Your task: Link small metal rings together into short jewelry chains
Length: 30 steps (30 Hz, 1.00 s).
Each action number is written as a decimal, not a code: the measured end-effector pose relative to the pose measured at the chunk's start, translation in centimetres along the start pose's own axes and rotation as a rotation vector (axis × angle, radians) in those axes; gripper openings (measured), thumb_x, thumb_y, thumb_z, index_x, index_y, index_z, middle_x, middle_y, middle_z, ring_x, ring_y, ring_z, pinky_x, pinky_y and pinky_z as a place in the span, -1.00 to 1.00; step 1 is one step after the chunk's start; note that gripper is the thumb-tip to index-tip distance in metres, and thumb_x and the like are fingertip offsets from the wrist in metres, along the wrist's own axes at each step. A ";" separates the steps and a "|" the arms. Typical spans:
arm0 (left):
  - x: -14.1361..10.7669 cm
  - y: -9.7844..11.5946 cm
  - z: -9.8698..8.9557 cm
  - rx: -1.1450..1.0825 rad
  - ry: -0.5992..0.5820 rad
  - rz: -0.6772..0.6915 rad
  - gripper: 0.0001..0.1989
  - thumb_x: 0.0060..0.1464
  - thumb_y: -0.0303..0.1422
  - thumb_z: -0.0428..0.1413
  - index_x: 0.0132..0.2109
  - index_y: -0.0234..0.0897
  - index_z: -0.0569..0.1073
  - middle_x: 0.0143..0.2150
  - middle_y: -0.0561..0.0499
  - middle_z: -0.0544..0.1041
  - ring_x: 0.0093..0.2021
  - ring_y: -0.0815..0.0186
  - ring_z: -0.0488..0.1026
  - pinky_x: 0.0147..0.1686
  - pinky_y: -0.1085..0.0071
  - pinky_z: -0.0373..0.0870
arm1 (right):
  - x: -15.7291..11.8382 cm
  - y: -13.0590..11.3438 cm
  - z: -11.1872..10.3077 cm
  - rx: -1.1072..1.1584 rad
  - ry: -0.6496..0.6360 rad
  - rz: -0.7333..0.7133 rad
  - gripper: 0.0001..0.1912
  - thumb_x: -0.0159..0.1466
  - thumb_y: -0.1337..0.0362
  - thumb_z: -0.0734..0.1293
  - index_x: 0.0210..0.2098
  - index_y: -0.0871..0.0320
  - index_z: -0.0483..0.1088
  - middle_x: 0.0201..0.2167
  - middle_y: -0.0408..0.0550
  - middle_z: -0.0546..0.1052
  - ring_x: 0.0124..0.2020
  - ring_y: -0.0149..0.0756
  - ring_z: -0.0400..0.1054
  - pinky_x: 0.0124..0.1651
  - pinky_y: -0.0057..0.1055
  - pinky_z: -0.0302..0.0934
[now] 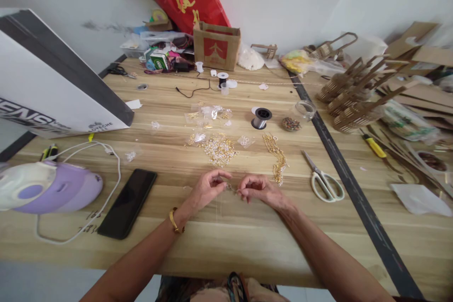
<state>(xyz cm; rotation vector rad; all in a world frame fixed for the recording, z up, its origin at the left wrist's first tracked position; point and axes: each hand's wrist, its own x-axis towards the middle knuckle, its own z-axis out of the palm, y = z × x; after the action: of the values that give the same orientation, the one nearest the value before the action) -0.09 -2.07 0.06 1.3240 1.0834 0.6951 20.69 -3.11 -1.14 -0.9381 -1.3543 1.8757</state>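
Note:
My left hand (208,189) and my right hand (260,188) meet close above the table near its front edge. A short, thin piece of chain (232,188) with small links spans the gap between their fingertips. The thumb and fingers of each hand pinch one end of it; the finest details are too small to make out. Just beyond the hands lies a pile of clear and gold beads or charms (219,149). To the right of the pile a bundle of gold chains (277,158) is spread out. A gold bracelet (174,221) circles my left wrist.
Scissors (323,179) lie at the right, a black phone (129,203) at the left. A wire spool (261,118), a glass jar (305,110) and small plastic bags (212,113) stand farther back. A large white box (60,80) rises at the left.

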 end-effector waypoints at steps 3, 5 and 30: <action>-0.5 0.2 0.6 -0.039 -0.087 -0.029 -0.71 -0.05 -0.46 0.12 -0.10 -0.38 0.44 -0.28 -0.05 0.52 -0.45 0.43 0.40 -0.41 0.49 0.36 | 0.1 0.1 0.0 -0.012 -0.019 -0.009 -0.72 0.10 0.11 0.43 -0.44 0.23 0.42 -0.56 -0.14 0.43 -0.53 -0.47 0.30 -0.47 -0.54 0.26; -0.7 0.1 1.1 -0.066 -0.120 -0.022 -0.68 -0.08 -0.46 0.15 -0.09 -0.37 0.43 -0.26 -0.07 0.54 -0.43 0.40 0.44 -0.41 0.47 0.40 | 0.1 0.2 0.0 -0.017 -0.023 -0.016 -0.72 0.10 0.10 0.43 -0.44 0.22 0.42 -0.57 -0.15 0.42 -0.53 -0.46 0.30 -0.47 -0.54 0.26; -0.8 -1.5 1.9 0.230 -0.040 0.127 -0.93 -0.03 -0.44 0.12 -0.39 -0.35 0.49 -0.47 0.01 0.51 -0.46 0.39 0.39 -0.43 0.51 0.31 | 0.1 0.3 0.0 -0.052 0.005 0.013 -0.73 0.11 0.11 0.43 -0.42 0.22 0.42 -0.57 -0.15 0.45 -0.54 -0.45 0.32 -0.48 -0.52 0.27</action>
<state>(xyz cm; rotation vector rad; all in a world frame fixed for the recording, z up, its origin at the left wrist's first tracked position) 1.07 -3.76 -1.38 1.6087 1.0778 0.6485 20.57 -3.12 -1.46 -0.9792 -1.4034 1.8550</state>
